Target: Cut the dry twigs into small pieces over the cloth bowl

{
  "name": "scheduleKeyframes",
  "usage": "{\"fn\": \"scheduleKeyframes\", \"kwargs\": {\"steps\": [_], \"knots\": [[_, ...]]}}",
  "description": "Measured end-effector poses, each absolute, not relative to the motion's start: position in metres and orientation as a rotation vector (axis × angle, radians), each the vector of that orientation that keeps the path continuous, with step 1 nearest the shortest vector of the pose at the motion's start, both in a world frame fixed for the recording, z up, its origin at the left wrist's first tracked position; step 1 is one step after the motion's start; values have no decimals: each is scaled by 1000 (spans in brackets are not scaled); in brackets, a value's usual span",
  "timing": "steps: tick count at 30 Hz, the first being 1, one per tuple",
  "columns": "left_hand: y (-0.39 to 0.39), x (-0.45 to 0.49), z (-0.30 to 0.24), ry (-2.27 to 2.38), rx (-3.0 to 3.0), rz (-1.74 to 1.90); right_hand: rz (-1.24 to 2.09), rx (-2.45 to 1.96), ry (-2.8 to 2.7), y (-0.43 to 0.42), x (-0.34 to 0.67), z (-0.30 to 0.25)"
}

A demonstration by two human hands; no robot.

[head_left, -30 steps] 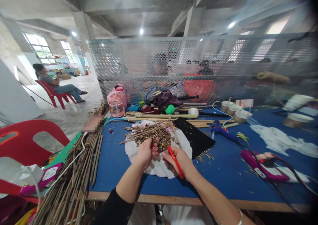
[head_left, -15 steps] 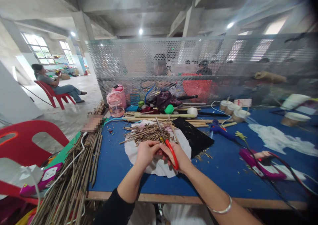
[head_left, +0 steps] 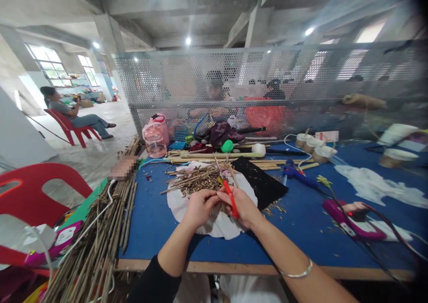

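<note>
Red-handled scissors [head_left: 231, 199] rest in my right hand [head_left: 246, 208], their blades pointing up and away from me. My left hand [head_left: 199, 208] is closed in a pinch, its fingertips meeting those of my right hand. Whatever sits between the fingertips is too small to make out. Under both hands lies a round white cloth [head_left: 227, 231] on the blue table [head_left: 157, 231]. Just beyond my fingers, a heap of short cut twigs [head_left: 200, 179] covers the cloth's far part.
Long sticks [head_left: 100, 231] are bundled at the table's left edge. A black sheet [head_left: 259, 185] lies right of the cloth, with a blue glue gun [head_left: 297, 174] beyond. A purple power strip [head_left: 354, 225] and cables occupy the right side. A pink jug [head_left: 155, 138] stands at the back.
The scissors have turned and tilted slightly in my right hand, their handles shifting a little away from me. My fingertips remain together.
</note>
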State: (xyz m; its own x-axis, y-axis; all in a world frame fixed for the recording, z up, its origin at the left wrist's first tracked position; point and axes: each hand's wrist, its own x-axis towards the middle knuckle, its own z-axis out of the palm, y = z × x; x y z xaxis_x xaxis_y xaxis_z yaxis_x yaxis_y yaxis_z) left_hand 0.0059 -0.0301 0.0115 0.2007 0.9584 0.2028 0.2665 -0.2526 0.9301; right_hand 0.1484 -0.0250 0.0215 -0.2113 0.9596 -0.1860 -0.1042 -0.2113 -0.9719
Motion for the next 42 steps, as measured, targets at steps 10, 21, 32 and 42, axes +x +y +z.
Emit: {"fn": "scheduleKeyframes", "kwargs": {"steps": [10,21,32,42], "knots": [[-9,-4,-8,1243,997,1234,1901,-1202,-1072,-55,176,35],[-22,0,7,1495,1351,1382,2155,-1311,-1021,-98,185,39],[-21,1,0,1468,1572,1253,1922,-1523,-1116,-81,170,30],[-19,2,4,1419,1216,1334,2144,-1354,-975,-87,183,29]]}}
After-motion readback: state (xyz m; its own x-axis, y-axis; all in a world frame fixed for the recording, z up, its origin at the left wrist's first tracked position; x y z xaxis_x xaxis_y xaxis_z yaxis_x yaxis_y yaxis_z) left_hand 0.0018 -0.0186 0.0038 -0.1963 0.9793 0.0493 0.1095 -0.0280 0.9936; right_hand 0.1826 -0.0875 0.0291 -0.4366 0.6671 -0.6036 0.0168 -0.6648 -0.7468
